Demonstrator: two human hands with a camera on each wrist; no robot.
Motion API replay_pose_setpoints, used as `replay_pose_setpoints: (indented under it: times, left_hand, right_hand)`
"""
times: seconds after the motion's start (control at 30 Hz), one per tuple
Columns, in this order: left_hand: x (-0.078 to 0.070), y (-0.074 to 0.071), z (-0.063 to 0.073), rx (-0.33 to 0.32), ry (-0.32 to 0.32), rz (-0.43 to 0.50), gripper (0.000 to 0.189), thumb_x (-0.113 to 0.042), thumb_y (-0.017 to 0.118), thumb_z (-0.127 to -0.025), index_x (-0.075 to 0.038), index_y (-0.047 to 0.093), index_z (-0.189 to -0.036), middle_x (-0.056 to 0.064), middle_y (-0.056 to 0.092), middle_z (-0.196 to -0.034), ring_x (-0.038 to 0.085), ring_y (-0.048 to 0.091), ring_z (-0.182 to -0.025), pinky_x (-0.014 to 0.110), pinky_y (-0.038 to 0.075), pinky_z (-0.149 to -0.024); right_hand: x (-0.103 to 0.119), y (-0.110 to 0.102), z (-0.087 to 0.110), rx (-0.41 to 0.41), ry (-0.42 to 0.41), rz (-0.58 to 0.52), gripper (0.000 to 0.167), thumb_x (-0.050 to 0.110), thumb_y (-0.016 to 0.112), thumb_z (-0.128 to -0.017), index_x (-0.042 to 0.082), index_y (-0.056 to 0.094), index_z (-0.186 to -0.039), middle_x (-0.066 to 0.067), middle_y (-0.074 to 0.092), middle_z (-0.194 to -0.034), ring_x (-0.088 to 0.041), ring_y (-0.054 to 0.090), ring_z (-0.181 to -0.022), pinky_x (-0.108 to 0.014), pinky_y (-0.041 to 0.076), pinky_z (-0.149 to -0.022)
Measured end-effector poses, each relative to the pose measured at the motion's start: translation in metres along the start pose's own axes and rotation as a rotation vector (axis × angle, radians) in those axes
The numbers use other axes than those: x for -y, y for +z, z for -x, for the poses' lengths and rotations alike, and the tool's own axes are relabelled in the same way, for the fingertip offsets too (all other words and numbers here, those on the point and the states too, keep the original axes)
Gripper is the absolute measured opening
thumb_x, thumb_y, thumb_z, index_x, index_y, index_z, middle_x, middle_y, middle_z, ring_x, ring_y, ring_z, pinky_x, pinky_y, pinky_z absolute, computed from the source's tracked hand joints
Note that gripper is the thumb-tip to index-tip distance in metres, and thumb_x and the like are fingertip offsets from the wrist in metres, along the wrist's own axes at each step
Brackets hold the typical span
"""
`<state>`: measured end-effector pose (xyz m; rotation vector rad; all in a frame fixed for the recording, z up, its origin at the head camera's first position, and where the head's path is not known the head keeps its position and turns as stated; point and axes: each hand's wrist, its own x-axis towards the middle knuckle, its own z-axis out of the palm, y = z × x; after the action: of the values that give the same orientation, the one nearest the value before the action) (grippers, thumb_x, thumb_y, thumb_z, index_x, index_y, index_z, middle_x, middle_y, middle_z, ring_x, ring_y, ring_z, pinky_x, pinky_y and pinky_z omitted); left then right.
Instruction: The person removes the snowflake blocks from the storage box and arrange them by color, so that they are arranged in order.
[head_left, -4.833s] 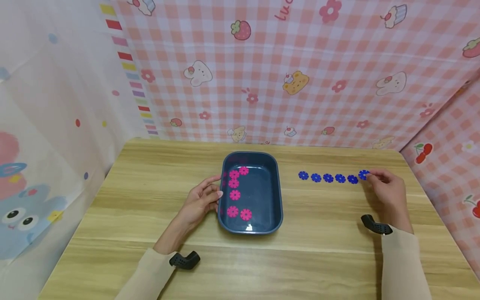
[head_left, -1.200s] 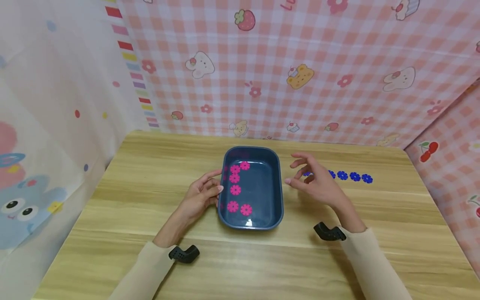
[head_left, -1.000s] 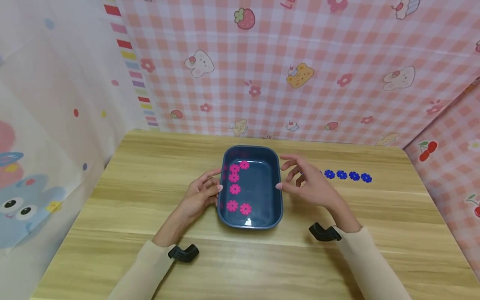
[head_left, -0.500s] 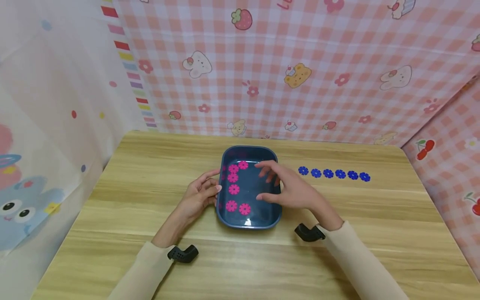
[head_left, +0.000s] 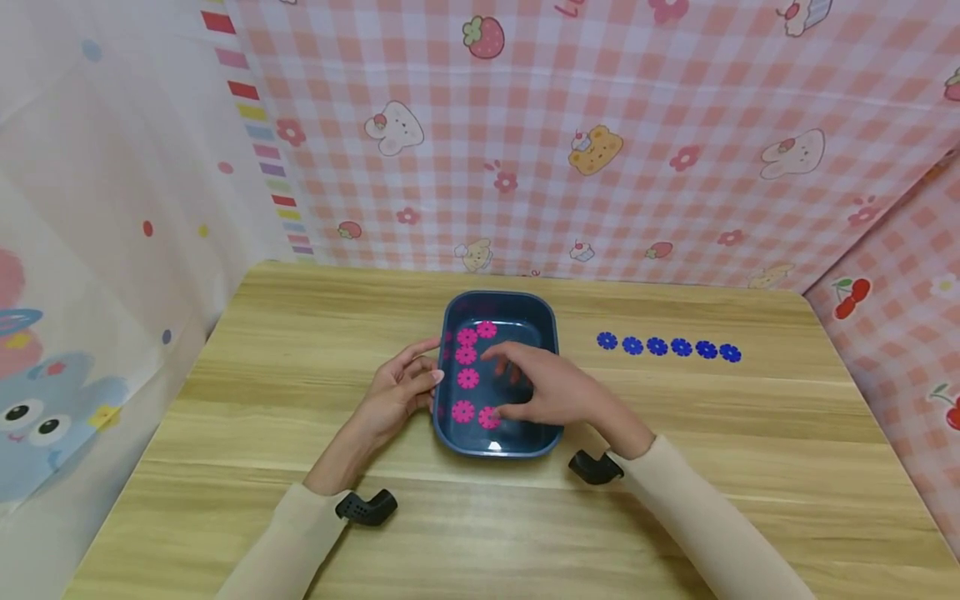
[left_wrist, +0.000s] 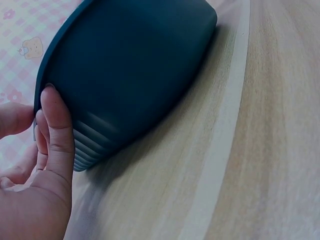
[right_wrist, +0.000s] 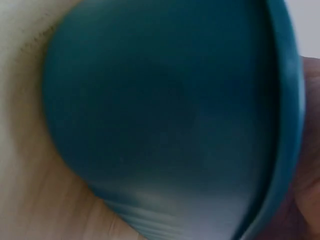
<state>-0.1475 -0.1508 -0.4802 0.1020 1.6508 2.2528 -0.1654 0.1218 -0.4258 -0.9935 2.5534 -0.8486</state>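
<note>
"Where's the tray?"
"On the wood-grained desk, smooth-walled and round-cornered. The left hand pinches its rim in a narrow grip."
"And the right hand?"
"Grip wide — fingers parted inside the tray, thumb by one of six notched, flower-shaped pink discs. Touching? I can't tell."
"The blue discs?"
"Six, lying in a row near the tray's right side."
</note>
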Motion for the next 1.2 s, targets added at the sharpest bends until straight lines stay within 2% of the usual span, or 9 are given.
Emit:
replay_pose_setpoints:
  times: [0.1, 0.33, 0.57, 0.77, 0.97, 1.2]
  left_hand:
    - [0.000, 0.000, 0.000, -0.002, -0.002, 0.002, 0.058, -0.001, 0.060, -0.100, -0.006, 0.039, -0.155, 0.001, 0.060, -0.104, 0.009, 0.062, -0.076, 0.021, 0.055, -0.062]
    - [-0.002, 0.002, 0.000, 0.009, 0.013, -0.007, 0.059, 0.000, 0.059, -0.101, -0.005, 0.038, -0.155, 0.001, 0.060, -0.105, 0.009, 0.061, -0.076, 0.021, 0.055, -0.061]
    - [-0.001, 0.001, 0.000, 0.007, 0.014, -0.005, 0.059, 0.000, 0.059, -0.101, -0.004, 0.038, -0.155, 0.003, 0.060, -0.105, 0.009, 0.061, -0.075, 0.022, 0.054, -0.060]
    - [0.000, 0.001, 0.000, 0.001, 0.013, -0.007, 0.059, 0.001, 0.058, -0.100, -0.005, 0.038, -0.155, 0.002, 0.060, -0.104, 0.009, 0.061, -0.075, 0.022, 0.054, -0.059]
    - [-0.001, 0.001, 0.000, 0.002, 0.004, -0.002, 0.059, 0.002, 0.057, -0.100, -0.005, 0.038, -0.155, 0.000, 0.061, -0.102, 0.009, 0.062, -0.076, 0.022, 0.054, -0.061]
    - [-0.002, 0.002, 0.001, 0.003, 0.004, -0.005, 0.059, 0.002, 0.057, -0.101, -0.004, 0.037, -0.156, -0.002, 0.061, -0.101, 0.009, 0.062, -0.075, 0.022, 0.054, -0.060]
  right_hand:
    - [0.001, 0.005, -0.002, 0.001, 0.015, 0.093, 0.068, 0.039, 0.084, -0.085, 0.022, 0.053, -0.143, 0.003, 0.067, -0.116, -0.014, 0.063, -0.102, -0.033, 0.055, -0.085]
    - [0.002, 0.016, -0.006, 0.030, 0.026, 0.317, 0.061, 0.054, 0.080, -0.082, 0.027, 0.062, -0.133, 0.009, 0.069, -0.104, -0.008, 0.060, -0.090, -0.028, 0.050, -0.073]
    - [0.005, 0.019, -0.006, 0.047, 0.006, 0.418, 0.045, 0.056, 0.079, -0.083, 0.032, 0.069, -0.120, 0.008, 0.067, -0.095, -0.008, 0.059, -0.080, -0.024, 0.045, -0.064]
    - [0.005, 0.021, -0.006, 0.057, -0.020, 0.448, 0.034, 0.053, 0.079, -0.085, 0.035, 0.072, -0.113, 0.008, 0.063, -0.089, -0.007, 0.054, -0.073, -0.023, 0.044, -0.062]
    - [0.005, 0.021, -0.007, 0.073, -0.019, 0.442, 0.027, 0.049, 0.080, -0.086, 0.036, 0.073, -0.108, 0.009, 0.064, -0.089, -0.007, 0.054, -0.074, -0.024, 0.043, -0.062]
    - [0.007, 0.019, -0.005, 0.049, 0.015, 0.343, 0.024, 0.041, 0.084, -0.084, 0.031, 0.071, -0.102, 0.011, 0.067, -0.090, -0.007, 0.056, -0.081, -0.026, 0.046, -0.070]
